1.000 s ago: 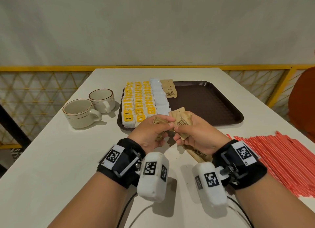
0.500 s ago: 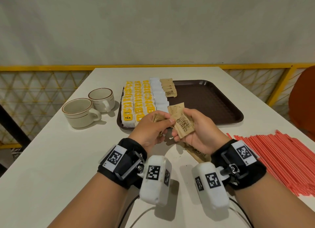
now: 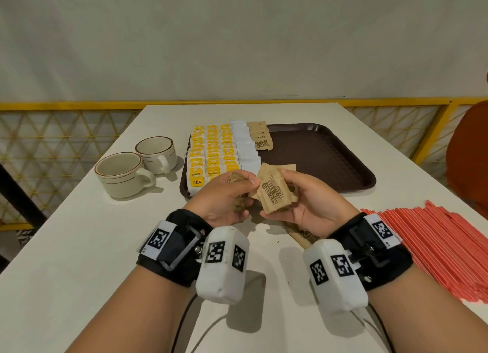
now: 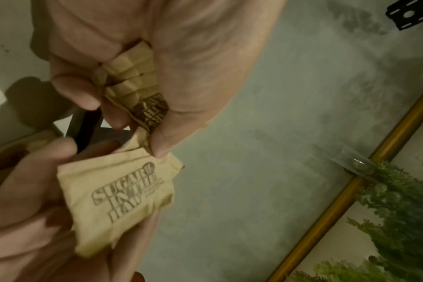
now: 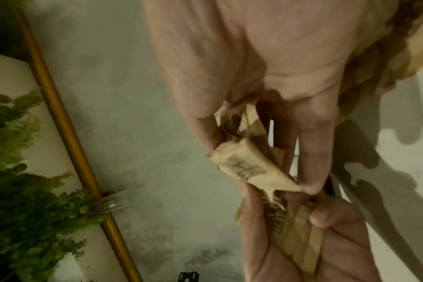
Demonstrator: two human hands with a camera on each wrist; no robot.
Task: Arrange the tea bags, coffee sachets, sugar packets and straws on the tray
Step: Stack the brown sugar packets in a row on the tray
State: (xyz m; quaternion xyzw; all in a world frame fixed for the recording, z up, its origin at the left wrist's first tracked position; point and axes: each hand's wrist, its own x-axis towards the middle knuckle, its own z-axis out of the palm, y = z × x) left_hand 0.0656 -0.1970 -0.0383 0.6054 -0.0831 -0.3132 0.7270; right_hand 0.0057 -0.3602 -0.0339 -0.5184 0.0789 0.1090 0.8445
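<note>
Just before the tray [image 3: 343, 151], the left hand [image 3: 224, 199] grips a sugar-packet stack [image 4: 135, 80]; the right hand [image 3: 309, 202] pinches brown sugar packets [image 3: 274, 191], probably light, crinkly, best held by edges.

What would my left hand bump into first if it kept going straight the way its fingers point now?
Most likely the sugar packets fanned in your right hand: your left hand, gripping its own stack, points right at them, almost touching. Depth is hard to judge.
</note>
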